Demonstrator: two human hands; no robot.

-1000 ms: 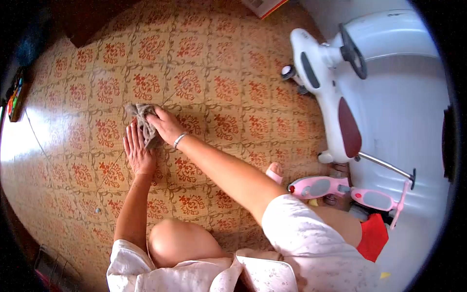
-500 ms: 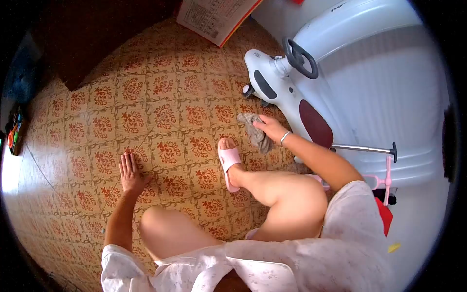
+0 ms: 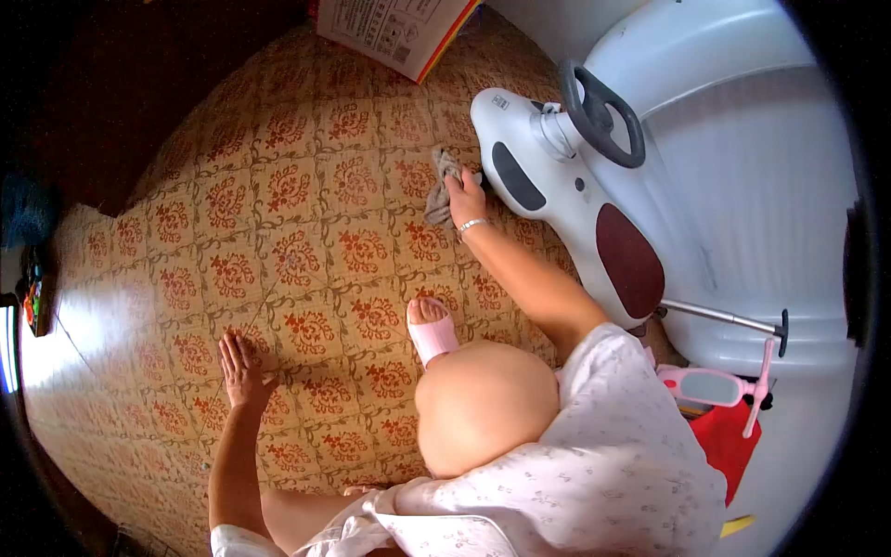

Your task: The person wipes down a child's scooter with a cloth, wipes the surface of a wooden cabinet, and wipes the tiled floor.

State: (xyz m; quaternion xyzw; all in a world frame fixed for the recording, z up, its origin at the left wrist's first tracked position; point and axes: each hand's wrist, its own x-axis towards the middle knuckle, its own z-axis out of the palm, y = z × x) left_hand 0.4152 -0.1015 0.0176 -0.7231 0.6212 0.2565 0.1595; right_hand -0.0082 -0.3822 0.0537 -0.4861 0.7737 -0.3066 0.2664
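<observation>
A crumpled grey-brown cloth [image 3: 440, 193] is in my right hand [image 3: 466, 197], which grips it against the patterned floor [image 3: 353, 176]. That hand is just left of the white ride-on car [image 3: 548, 181], near its front wheel. Over to the left, my left hand [image 3: 245, 373] lies flat on the floor with its fingers stretched out and nothing in it. A pink slipper [image 3: 432, 334] on my foot stands between the two hands.
The car's dark steering wheel [image 3: 603, 116] leans toward a large pale inflatable tub [image 3: 742, 176]. A printed cardboard box [image 3: 399, 35] stands at the top. Dark furniture [image 3: 121, 93] fills the upper left. A pink scooter [image 3: 710, 385] lies at the right.
My right hand has moved up and slightly left across the floor with the cloth, toward the car's front. My left hand stays flat on the floor. The view has shifted.
</observation>
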